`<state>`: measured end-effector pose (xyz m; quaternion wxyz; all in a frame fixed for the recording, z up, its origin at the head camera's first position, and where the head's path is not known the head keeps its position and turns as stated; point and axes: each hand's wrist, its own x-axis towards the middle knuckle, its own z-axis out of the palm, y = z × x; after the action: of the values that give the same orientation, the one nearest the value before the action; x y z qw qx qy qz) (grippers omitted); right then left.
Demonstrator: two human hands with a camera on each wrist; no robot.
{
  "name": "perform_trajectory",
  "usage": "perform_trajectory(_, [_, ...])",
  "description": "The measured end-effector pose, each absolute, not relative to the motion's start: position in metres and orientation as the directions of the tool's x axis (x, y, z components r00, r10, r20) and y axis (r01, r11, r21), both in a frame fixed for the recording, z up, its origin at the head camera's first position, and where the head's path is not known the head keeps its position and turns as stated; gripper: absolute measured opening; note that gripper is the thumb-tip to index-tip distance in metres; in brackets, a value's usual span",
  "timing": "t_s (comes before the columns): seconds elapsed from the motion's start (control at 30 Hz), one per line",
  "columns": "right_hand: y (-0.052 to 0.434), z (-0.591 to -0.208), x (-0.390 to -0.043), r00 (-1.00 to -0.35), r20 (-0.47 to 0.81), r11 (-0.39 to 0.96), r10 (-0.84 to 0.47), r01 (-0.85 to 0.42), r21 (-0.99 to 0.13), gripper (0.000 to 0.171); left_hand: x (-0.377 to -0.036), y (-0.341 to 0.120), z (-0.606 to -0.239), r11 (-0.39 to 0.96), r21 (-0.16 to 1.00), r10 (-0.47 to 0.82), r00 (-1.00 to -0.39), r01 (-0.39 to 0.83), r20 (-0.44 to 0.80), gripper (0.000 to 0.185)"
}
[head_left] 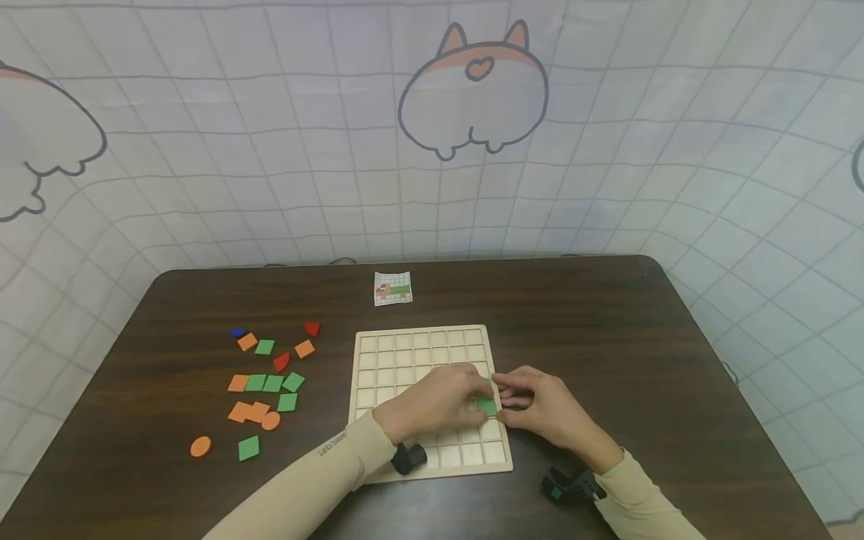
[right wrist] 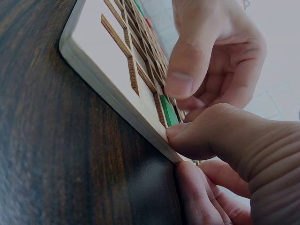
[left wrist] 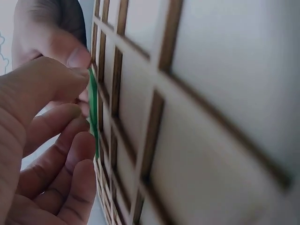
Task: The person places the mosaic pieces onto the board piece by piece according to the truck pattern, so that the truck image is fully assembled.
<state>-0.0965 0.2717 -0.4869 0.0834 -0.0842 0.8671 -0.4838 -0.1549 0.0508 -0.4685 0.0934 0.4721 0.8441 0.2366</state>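
A pale wooden grid board [head_left: 405, 358] lies before me. A green square tile [head_left: 486, 406] sits at its right side, with more green [left wrist: 97, 143] showing along the edge beyond it. My left hand [head_left: 435, 401] reaches across the board, thumb and curved fingers spread apart around the tile. In the right wrist view the left thumb [right wrist: 180, 83] hovers just over the tile. My right hand [head_left: 545, 411] grips the board's right edge, thumb [right wrist: 180, 136] on the rim and a finger against the side. The two hands' fingertips come close together there.
Loose green tiles [head_left: 286, 403], orange squares [head_left: 304, 349], orange discs [head_left: 201, 447], red pieces [head_left: 312, 328] and a blue piece [head_left: 238, 332] lie left of the board. A small card with a printed coloured grid [head_left: 393, 289] lies behind it. Dark wooden table [head_left: 607, 330] extends to the right.
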Motion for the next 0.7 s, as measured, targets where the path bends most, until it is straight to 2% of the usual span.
perform_trajectory(0.33, [0.271, -0.488, -0.097, -0.975, -0.094, 0.544, -0.202, -0.032, -0.838, 0.055, -0.167, 0.014, -0.451, 0.503, 0.537, 0.777, -0.627, 0.677, 0.062, 0.03])
perform_trajectory(0.7, [0.269, -0.491, -0.098, -0.977, -0.105, 0.565, -0.187, -0.019, -0.825, 0.056, -0.182, -0.063, -0.447, 0.559, 0.588, 0.656, -0.745, 0.585, 0.118, 0.028])
